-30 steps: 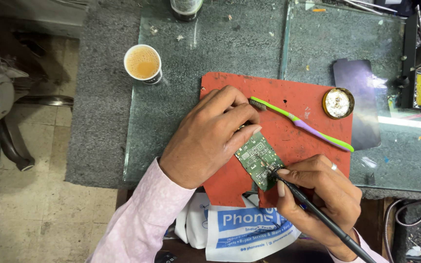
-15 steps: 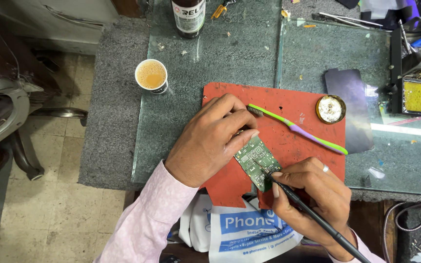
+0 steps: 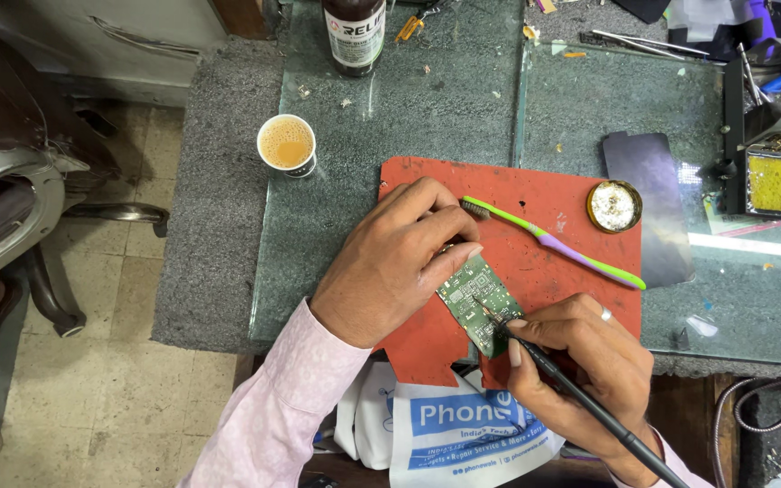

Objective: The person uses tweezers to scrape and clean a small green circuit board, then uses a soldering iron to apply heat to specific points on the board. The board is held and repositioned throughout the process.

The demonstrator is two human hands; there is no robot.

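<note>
A small green circuit board (image 3: 478,303) lies on a red work mat (image 3: 535,262) near the table's front edge. My left hand (image 3: 399,262) rests on the mat and pins the board's upper left edge with its fingertips. My right hand (image 3: 580,361), with a ring on one finger, grips a black soldering iron (image 3: 589,407) like a pen. The iron's tip touches the board's middle. A green and purple toothbrush (image 3: 553,242) lies diagonally on the mat beyond the board.
A paper cup of tea (image 3: 286,145) stands left of the mat, a dark bottle (image 3: 353,34) at the back edge. A round tin (image 3: 614,205), a dark phone panel (image 3: 648,217) and a sponge tray (image 3: 775,185) sit right. A white bag (image 3: 445,434) hangs below.
The view has shifted, so the table appears lower in frame and the bottle shows more. Both hands stay on the board with the iron tip at nearly the same spot.
</note>
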